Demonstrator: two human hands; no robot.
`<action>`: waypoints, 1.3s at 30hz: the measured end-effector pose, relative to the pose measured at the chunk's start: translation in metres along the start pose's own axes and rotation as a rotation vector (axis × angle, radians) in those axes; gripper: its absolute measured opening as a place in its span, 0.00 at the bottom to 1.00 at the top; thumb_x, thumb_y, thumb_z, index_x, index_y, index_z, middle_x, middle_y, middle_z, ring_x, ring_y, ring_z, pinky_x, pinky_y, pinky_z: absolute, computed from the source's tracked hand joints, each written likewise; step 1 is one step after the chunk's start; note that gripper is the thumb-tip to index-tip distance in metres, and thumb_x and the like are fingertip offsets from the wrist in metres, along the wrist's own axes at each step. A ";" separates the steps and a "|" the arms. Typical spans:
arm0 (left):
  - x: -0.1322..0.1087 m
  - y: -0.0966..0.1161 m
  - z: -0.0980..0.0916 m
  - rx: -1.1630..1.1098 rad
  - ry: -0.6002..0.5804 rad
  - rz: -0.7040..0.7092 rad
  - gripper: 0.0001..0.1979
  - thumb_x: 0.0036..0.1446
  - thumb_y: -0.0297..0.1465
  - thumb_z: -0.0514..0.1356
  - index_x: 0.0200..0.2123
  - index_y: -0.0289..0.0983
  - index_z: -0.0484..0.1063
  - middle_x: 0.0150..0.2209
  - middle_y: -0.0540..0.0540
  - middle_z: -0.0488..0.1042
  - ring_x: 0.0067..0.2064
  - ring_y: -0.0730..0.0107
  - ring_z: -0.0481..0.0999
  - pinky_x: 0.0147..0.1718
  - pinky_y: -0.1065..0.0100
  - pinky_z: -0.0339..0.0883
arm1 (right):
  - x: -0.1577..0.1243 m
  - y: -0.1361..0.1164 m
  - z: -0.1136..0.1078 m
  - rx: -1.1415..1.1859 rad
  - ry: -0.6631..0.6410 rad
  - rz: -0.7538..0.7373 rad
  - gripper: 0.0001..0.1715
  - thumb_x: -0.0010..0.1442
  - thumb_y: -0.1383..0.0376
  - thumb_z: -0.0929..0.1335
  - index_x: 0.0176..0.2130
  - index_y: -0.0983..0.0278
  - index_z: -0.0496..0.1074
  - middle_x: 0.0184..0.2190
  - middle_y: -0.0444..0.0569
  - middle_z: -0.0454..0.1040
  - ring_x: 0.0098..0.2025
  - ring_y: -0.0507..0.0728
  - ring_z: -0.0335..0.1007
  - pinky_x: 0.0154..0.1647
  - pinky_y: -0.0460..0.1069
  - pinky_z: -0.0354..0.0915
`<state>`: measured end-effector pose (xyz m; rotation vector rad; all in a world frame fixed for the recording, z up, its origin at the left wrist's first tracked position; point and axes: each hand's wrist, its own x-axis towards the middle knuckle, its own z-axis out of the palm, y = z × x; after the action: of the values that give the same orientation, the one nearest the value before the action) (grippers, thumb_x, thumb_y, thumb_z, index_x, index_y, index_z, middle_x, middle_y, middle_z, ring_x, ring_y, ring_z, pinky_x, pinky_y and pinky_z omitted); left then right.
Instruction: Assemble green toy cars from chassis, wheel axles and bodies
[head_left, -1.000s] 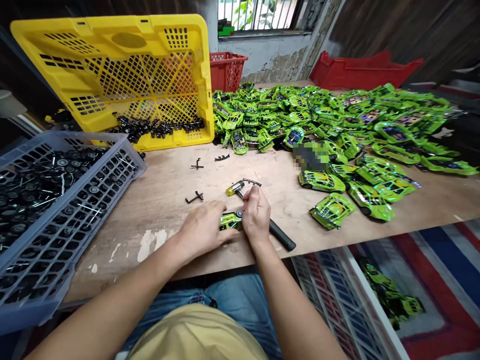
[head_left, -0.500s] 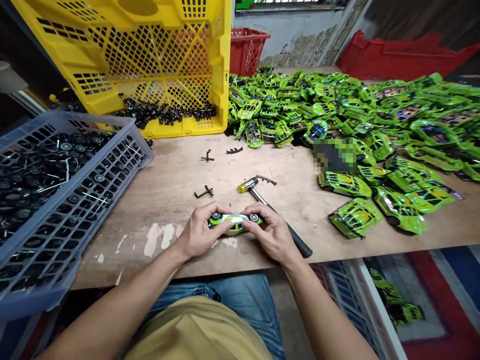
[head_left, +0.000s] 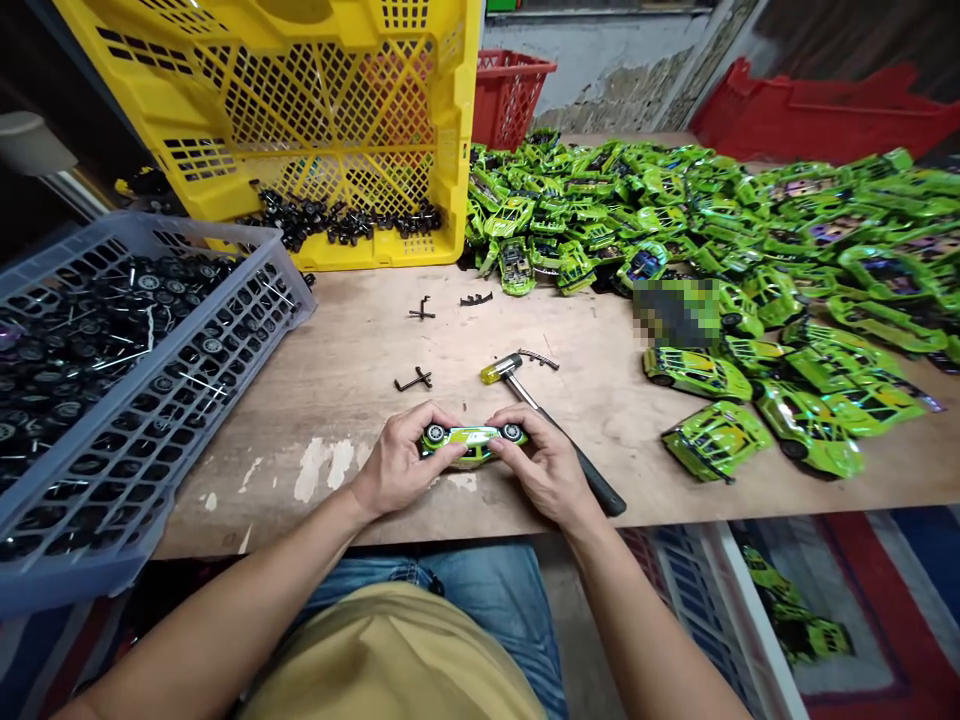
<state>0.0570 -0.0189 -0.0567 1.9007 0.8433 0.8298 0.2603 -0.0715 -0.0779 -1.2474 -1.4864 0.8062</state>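
Observation:
A green toy car [head_left: 472, 440] with black wheels lies on its side between my two hands, near the front edge of the wooden table [head_left: 360, 340]. My left hand [head_left: 401, 462] grips its left end and my right hand [head_left: 546, 468] grips its right end, fingers curled round it. A small hammer [head_left: 544, 418] with a yellow head lies on the table just behind my right hand, its black handle running under that hand.
A grey crate [head_left: 142, 400] of black wheels on axles sits at the left. A tipped yellow crate [head_left: 315, 120] holds more wheels behind. A big heap of green toy cars [head_left: 712, 230] covers the right. Loose black parts [head_left: 414, 380] lie mid-table. Red crates stand behind.
One second ago my right hand pressed a wheel onto the car beside the hammer. Both hands have since turned the car on its side and hold it by its ends.

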 end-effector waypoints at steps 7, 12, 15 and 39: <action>0.000 -0.002 0.001 -0.086 -0.017 -0.035 0.09 0.58 0.32 0.62 0.42 0.35 0.71 0.39 0.46 0.75 0.41 0.69 0.74 0.42 0.70 0.65 | 0.000 0.002 0.001 0.045 -0.006 0.001 0.07 0.61 0.62 0.70 0.41 0.59 0.72 0.37 0.46 0.73 0.40 0.55 0.69 0.42 0.48 0.64; 0.003 -0.001 0.001 -0.132 -0.030 -0.004 0.07 0.59 0.32 0.61 0.39 0.35 0.72 0.38 0.46 0.76 0.41 0.69 0.74 0.43 0.69 0.65 | -0.001 0.004 0.001 0.031 -0.019 -0.028 0.07 0.61 0.62 0.70 0.42 0.58 0.72 0.39 0.45 0.73 0.42 0.54 0.69 0.44 0.48 0.63; 0.002 0.000 0.001 -0.112 -0.020 -0.010 0.07 0.58 0.33 0.62 0.37 0.35 0.72 0.35 0.46 0.75 0.38 0.69 0.74 0.40 0.69 0.65 | 0.000 0.004 0.001 0.011 -0.019 -0.033 0.07 0.62 0.63 0.69 0.42 0.59 0.72 0.38 0.45 0.73 0.41 0.54 0.69 0.43 0.49 0.64; 0.017 -0.007 -0.035 0.242 -0.221 0.363 0.12 0.60 0.27 0.58 0.48 0.36 0.71 0.47 0.39 0.76 0.49 0.62 0.75 0.49 0.62 0.68 | 0.022 -0.013 0.008 -0.281 -0.109 -0.338 0.12 0.62 0.65 0.70 0.47 0.59 0.74 0.40 0.52 0.74 0.43 0.58 0.73 0.44 0.53 0.72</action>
<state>0.0370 0.0134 -0.0457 2.3541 0.4854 0.7341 0.2488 -0.0531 -0.0625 -1.1206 -1.8864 0.4568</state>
